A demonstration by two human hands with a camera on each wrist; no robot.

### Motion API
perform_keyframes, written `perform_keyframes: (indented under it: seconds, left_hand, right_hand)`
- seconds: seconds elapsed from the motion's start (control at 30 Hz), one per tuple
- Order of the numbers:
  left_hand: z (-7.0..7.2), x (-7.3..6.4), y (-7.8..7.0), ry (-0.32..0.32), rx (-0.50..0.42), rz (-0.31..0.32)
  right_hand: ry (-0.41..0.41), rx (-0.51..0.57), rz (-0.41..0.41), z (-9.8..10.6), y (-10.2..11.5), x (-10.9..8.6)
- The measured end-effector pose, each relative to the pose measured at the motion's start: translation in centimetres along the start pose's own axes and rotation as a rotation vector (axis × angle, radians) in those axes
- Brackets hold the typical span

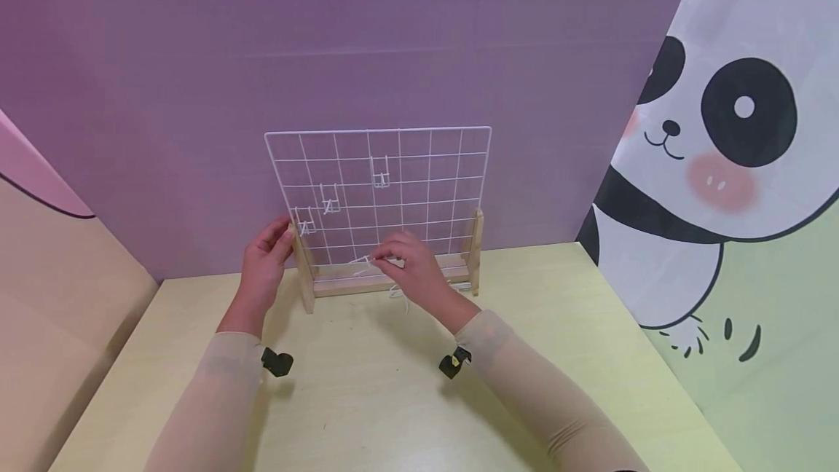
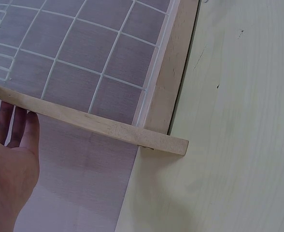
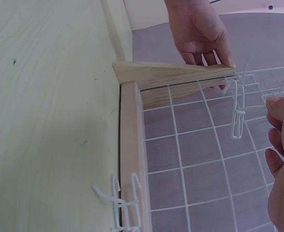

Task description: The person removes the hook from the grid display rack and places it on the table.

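A white wire grid panel [image 1: 378, 129] stands in a wooden base, its left post [image 1: 304, 275] beside my left hand [image 1: 261, 264]. That hand holds the upper end of the post, fingers behind it in the left wrist view. My right hand [image 1: 416, 272] pinches a white wire hook [image 3: 238, 116] between thumb and forefinger, in front of the grid's lower part. Three similar hooks hang on the grid: one upper middle [image 1: 381, 180], one lower left of it [image 1: 331, 206], and one by the left post [image 1: 306, 227].
More white hooks [image 1: 397, 293] lie on the table by the base's front, partly behind the right wrist; one loose hook [image 3: 126, 205] shows in the right wrist view. A purple backdrop [image 1: 557, 130] rises behind the rack. The pale table [image 1: 367, 399] extends toward me.
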State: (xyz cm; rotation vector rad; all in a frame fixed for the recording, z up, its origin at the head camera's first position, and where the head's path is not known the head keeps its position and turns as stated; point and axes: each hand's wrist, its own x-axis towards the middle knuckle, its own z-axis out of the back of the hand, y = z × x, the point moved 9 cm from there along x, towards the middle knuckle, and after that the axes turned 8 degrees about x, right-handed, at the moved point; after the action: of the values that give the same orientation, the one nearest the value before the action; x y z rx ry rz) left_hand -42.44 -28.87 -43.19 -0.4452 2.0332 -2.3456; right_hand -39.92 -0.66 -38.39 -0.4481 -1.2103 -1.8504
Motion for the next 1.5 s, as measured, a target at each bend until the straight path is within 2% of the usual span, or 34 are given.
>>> perform_keyframes:
  seconds: [0.3, 0.5, 0.9, 1.3, 1.5]
  left_hand:
    - [-0.1, -0.1, -0.1, 0.01, 0.008, -0.006]
    - [-0.2, -0.1, -0.3, 0.002, 0.013, -0.007]
    - [0.0, 0.4, 0.3, 0.01, 0.024, -0.021]
    - [0.0, 0.1, -0.1, -0.003, 0.03, -0.016]
    - [0.0, 0.1, -0.2, -0.003, 0.028, -0.013]
  right_hand:
    - [0.073, -0.043, -0.068, -1.3, -1.5, -1.0]
    - [0.079, -0.052, -0.095, -1.9, -2.3, -1.7]
    - [0.134, -0.117, -0.084, -3.8, -3.8, -3.0]
    - [0.147, -0.122, -0.113, -4.4, -4.8, -3.1]
    - [0.141, -0.143, -0.093, -4.7, -5.0, -3.3]
